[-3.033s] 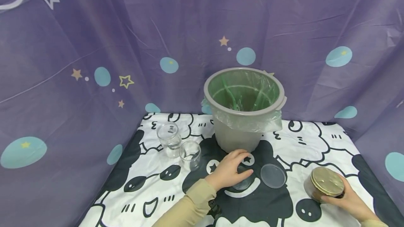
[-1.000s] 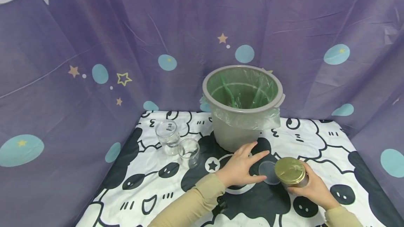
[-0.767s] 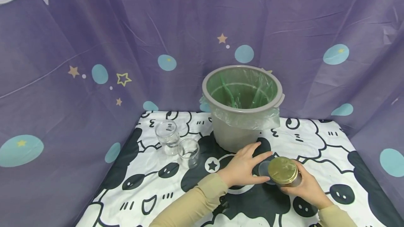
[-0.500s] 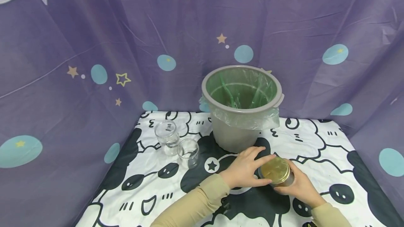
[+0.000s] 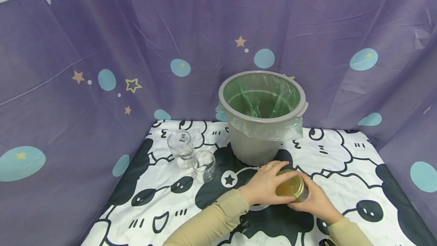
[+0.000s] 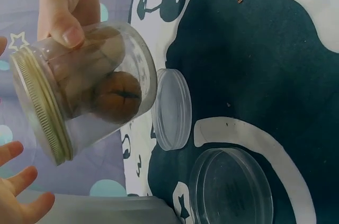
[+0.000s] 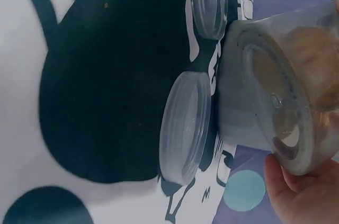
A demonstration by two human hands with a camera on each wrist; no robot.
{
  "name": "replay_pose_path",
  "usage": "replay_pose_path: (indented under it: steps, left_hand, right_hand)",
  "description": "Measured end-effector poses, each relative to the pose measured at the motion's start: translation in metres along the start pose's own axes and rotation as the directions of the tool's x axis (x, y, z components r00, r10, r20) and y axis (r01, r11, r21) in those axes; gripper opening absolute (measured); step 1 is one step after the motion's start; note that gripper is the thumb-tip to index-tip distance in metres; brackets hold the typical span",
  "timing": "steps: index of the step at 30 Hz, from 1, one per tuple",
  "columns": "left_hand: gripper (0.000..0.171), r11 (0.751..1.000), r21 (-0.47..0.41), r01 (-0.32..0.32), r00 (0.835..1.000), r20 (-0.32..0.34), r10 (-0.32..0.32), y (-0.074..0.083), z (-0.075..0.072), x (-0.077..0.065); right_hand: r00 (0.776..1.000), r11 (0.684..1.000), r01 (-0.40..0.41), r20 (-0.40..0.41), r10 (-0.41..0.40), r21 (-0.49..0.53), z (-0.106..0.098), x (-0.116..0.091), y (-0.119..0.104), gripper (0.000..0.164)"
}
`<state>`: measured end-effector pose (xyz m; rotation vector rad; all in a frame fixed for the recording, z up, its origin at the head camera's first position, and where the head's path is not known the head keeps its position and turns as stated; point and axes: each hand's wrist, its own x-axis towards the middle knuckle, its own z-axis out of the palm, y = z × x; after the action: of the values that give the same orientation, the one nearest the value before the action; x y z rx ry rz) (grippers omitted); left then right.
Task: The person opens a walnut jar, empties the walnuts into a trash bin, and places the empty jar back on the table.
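My right hand [image 5: 315, 202] holds a clear jar [image 6: 114, 83] with a gold screw lid [image 5: 289, 185] above the cloth. Several round brown things, one with a dark crack, lie inside the jar. In the right wrist view the jar's bottom faces the camera, with fingers of the right hand [image 7: 304, 195] curled along its side. My left hand [image 5: 266, 187] is spread beside the gold lid; in the left wrist view its fingers [image 6: 24, 179] are straight and apart from the lid. Below the jar lie two clear round lids, one [image 6: 174, 110] nearer it, the other [image 6: 230, 187] to its left.
A grey bin [image 5: 256, 151] with a thin plastic liner stands behind the hands. Two clear uncovered jars, a taller one [image 5: 181, 151] and a shorter one [image 5: 205, 168], stand at the left. A black-and-white patterned cloth [image 5: 191, 215] covers the table; a purple curtain [image 5: 136, 29] hangs behind.
My right hand has carried the jar leftward from the table's right side to my left hand. The left hand has moved off the lid it was over, spread its fingers and shifted slightly right.
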<state>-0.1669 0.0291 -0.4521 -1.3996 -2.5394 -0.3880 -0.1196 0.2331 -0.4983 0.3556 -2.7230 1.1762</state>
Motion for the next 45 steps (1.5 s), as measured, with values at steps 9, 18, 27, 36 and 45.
replay_pose_path:
  steps: [9,18,27,36,45]
  left_hand:
    - [0.071,1.0,-0.021,-0.005,1.0,0.028,0.005,-0.001,0.002,-0.003]
    - [0.069,1.0,-0.021,-0.012,1.0,0.023,0.013,-0.002,0.008,-0.004]
    - [0.07,0.985,0.144,-0.09,0.996,0.024,0.088,-0.005,0.012,-0.003]
    - [0.066,0.954,0.268,-0.133,0.99,0.001,0.138,-0.009,0.013,-0.004]
    - [0.059,0.944,0.313,-0.107,0.982,-0.117,0.151,-0.009,0.017,-0.003]
  right_hand:
    - [0.999,0.999,0.048,-0.019,-0.049,-0.017,0.006,0.006,-0.004,0.09]
    - [0.998,0.999,0.054,-0.015,-0.054,0.001,0.008,0.007,-0.007,0.09]
    - [0.997,0.996,0.076,-0.027,-0.075,0.039,0.011,0.007,-0.003,0.09]
    - [0.996,0.99,0.082,0.018,-0.085,0.115,0.012,0.01,-0.008,0.088]
    - [0.993,0.976,0.12,-0.001,-0.122,0.181,0.015,0.013,-0.009,0.086]
